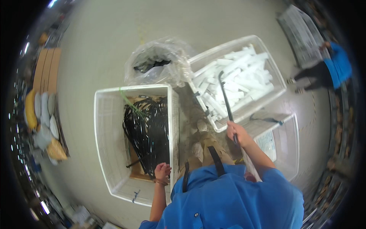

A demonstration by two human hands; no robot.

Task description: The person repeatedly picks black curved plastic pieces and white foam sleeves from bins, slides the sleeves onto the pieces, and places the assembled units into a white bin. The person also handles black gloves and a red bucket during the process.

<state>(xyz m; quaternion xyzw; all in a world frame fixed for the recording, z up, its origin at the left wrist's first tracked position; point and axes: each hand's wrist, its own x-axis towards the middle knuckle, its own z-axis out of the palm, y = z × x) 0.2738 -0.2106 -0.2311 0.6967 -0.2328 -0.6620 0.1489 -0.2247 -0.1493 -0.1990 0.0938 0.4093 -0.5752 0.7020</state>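
Observation:
My right hand is wrapped round a long black rod with a bent tip. The rod's far end reaches over a white crate heaped with white foam pieces. Behind that hand, a pale strip runs back along my forearm; what it is I cannot make out. My left hand hovers at the right rim of another white crate, fingers curled in with nothing visible in them. Inside this crate lies a tangle of black plastic strapping, with a green strand across it.
A clear plastic bag with dark contents stands beyond the crates. Another white crate sits by my right elbow. A person in blue is at a crate far right. Cardboard and sacks lie at far left.

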